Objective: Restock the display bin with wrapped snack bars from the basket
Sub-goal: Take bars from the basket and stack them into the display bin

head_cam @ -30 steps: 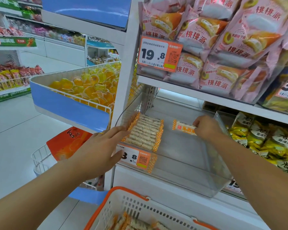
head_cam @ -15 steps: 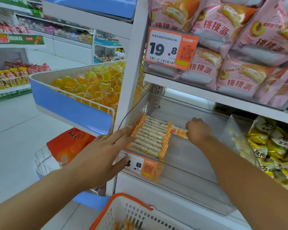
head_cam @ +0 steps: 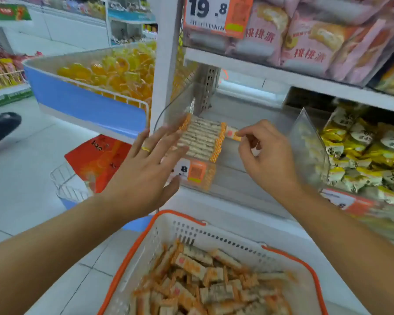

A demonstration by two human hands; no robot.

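A clear plastic display bin (head_cam: 248, 178) sits on the lower shelf, with a neat row of wrapped snack bars (head_cam: 200, 139) in its left part. My right hand (head_cam: 266, 155) pinches the end of one orange-and-white snack bar (head_cam: 232, 134) just right of that row. My left hand (head_cam: 146, 167) is spread flat with straight fingers at the bin's left front corner, near the row, holding nothing. Below, a white basket with an orange rim (head_cam: 178, 226) holds several loose snack bars (head_cam: 209, 285).
A price tag (head_cam: 191, 171) is fixed to the bin's front. Yellow snack packs (head_cam: 362, 153) fill the neighbouring bin on the right. Pink cake bags (head_cam: 305, 37) sit on the shelf above. A blue bin of orange jellies (head_cam: 114, 73) stands to the left, a wire rack (head_cam: 66, 185) beneath it.
My right hand drew back toward me and now pinches the single bar's end beside the row. The view tilted down, bringing the basket's bars into sight. My left hand stayed by the bin corner.
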